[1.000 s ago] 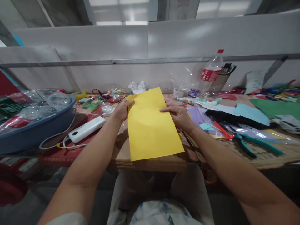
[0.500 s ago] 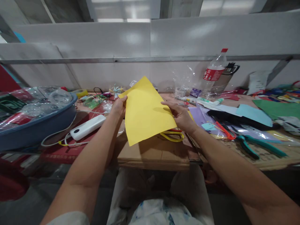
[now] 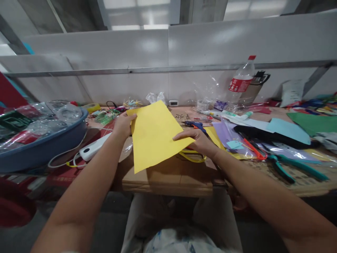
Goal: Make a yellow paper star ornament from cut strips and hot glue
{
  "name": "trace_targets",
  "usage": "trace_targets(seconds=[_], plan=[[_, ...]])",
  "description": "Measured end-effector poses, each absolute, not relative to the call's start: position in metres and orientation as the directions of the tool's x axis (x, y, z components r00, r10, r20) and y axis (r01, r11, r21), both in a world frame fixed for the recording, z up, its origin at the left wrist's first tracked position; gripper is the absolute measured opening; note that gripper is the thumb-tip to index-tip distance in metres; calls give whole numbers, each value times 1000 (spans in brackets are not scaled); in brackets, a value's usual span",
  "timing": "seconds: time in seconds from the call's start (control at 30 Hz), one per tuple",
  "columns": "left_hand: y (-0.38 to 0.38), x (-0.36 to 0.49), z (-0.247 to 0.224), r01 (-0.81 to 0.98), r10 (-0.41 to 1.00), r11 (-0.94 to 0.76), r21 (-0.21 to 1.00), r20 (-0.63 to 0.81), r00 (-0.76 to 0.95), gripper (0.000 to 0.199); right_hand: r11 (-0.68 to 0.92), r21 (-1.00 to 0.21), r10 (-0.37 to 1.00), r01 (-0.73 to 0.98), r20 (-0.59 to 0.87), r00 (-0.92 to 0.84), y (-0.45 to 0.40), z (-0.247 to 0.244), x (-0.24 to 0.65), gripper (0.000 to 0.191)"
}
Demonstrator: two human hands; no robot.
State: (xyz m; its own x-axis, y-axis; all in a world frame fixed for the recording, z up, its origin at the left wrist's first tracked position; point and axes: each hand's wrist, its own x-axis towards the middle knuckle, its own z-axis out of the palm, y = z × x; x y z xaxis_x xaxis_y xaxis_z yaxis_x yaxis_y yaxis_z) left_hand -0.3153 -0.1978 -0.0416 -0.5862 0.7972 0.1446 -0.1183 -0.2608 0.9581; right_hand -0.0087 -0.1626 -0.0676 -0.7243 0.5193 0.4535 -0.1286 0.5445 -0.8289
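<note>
A sheet of yellow paper (image 3: pixel 156 135) is held up, slightly tilted, over a cardboard work surface (image 3: pixel 168 182). My left hand (image 3: pixel 123 124) pinches its upper left edge, thumb on the near face. At the lower right corner, my right hand (image 3: pixel 198 140) grips the sheet with the thumb on top and fingers behind. Yellow-handled scissors (image 3: pixel 193 156) lie on the cardboard, partly hidden under the paper. Just beyond my right hand is a blue glue gun (image 3: pixel 196 125), partly covered by that hand.
On the left stand a blue basin (image 3: pixel 44 140) of plastic packaging and a white power strip (image 3: pixel 96 146) with a cord. To the right lie green-handled pliers (image 3: pixel 297 167), purple sheets (image 3: pixel 222 131) and a green sheet (image 3: pixel 313 123). A plastic bottle (image 3: pixel 240 84) stands at the back.
Both hands have shifted the yellow paper left and down, toward me. The glue gun and a small white device at the back have come into view.
</note>
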Motion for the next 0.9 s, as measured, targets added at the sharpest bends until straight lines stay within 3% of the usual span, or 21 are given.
trace_targets(seconds=[0.07,0.13,0.2,0.27,0.4,0.47,0.53,0.63,0.77,0.9], plan=[[-216,-313,-44,132,718,-293,947,309,-623,34,553,-833,569,2,375,-732,-160,-76,-14,21],[-242,-303,-47,433,609,-316,844,530,-590,44,478,-876,619,66,283,-733,-157,-84,-18,23],[-273,-286,-50,633,627,-271,725,632,-455,39,343,-937,637,62,184,-748,-157,-89,-21,29],[-302,-268,-57,729,707,-261,633,640,-303,34,206,-978,641,42,102,-761,-158,-91,-23,31],[-330,-245,-79,800,847,-284,529,529,-49,50,132,-991,654,27,67,-753,-160,-88,-24,27],[-328,-244,-89,823,877,-261,504,480,-15,29,101,-995,659,16,54,-750,-159,-87,-24,25],[-322,-249,-96,829,890,-213,516,453,-54,14,77,-997,664,9,44,-746,-159,-85,-24,34],[-314,-256,-100,827,886,-132,547,439,-148,19,82,-996,639,21,36,-769,-163,-81,-23,56],[-314,-258,-97,809,861,-160,566,481,-166,15,77,-997,590,29,23,-807,-170,-78,-23,28],[-319,-262,-90,797,732,-85,598,580,-357,24,113,-992,666,-64,123,-736,-167,-79,-28,29]])
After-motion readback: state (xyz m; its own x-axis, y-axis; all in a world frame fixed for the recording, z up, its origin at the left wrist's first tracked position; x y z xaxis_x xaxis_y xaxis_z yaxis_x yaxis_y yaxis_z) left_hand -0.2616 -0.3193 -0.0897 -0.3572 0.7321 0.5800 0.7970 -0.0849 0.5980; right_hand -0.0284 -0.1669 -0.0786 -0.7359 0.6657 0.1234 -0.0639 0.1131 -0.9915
